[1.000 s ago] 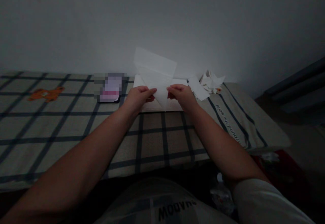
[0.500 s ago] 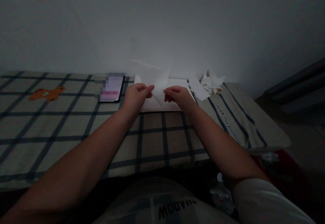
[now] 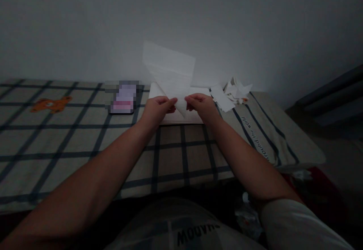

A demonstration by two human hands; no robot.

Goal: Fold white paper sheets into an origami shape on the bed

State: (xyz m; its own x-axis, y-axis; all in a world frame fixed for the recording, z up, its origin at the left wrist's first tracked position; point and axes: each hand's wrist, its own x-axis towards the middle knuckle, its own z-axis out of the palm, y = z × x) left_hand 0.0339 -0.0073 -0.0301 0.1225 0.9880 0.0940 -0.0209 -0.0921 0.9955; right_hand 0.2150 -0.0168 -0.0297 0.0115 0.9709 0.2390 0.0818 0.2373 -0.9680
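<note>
A white folded sheet of paper [image 3: 171, 72] stands up in the air with its pointed lower end pinched between both my hands. My left hand [image 3: 157, 108] grips the left side of that point. My right hand [image 3: 202, 107] grips the right side, thumb and fingers closed on the paper. Under my hands a flat white stack of paper [image 3: 176, 118] lies on the checked bedcover [image 3: 85, 140], close to the wall.
A phone [image 3: 123, 98] with a lit screen lies left of the stack. A heap of cut white paper scraps [image 3: 234, 93] sits to the right. An orange bear print [image 3: 51, 104] marks the cover at far left. The bed edge drops off at right.
The held paper dipped and tilted half a second ago, and now stands up higher again; my fingertips have moved closer together at its lower point.
</note>
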